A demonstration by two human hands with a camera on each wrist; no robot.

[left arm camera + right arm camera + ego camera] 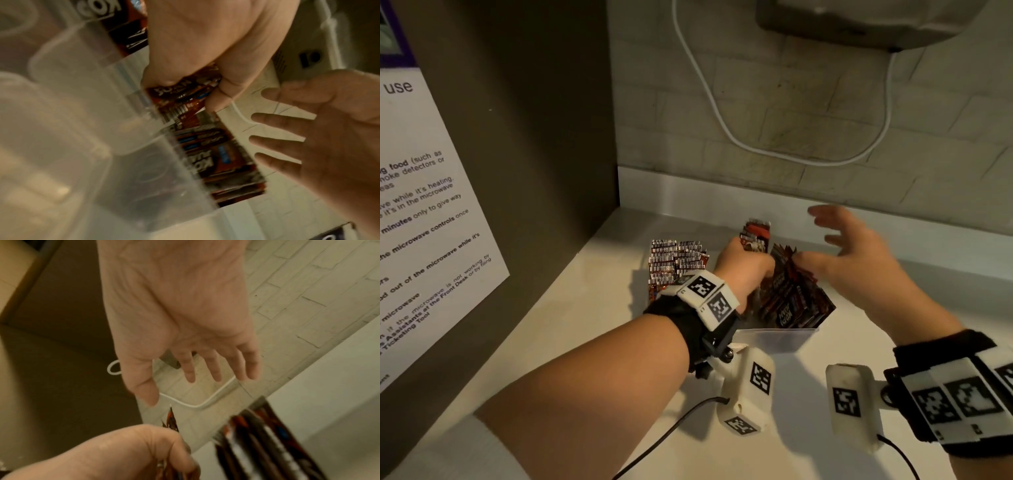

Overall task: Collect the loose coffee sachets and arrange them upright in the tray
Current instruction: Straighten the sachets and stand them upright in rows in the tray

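Note:
A clear plastic tray (777, 337) stands on the white counter near the back wall. Brown and red coffee sachets (796, 303) stand tilted in its right part, and more sachets (676, 262) are packed upright on the left. My left hand (746, 262) is over the tray's middle and grips a bundle of sachets (756, 234) that sticks up above the fist. The left wrist view shows the same held bundle (185, 94) beside the tray wall (144, 146). My right hand (835, 236) hovers just right of the bundle, fingers spread, holding nothing; its thumb is close to the tilted sachets.
A dark cabinet side (534, 137) with a printed notice (424, 205) walls off the left. Behind the tray, a white cable (709, 89) loops down the tiled wall from an appliance (876, 20). Bare counter (602, 308) lies in front.

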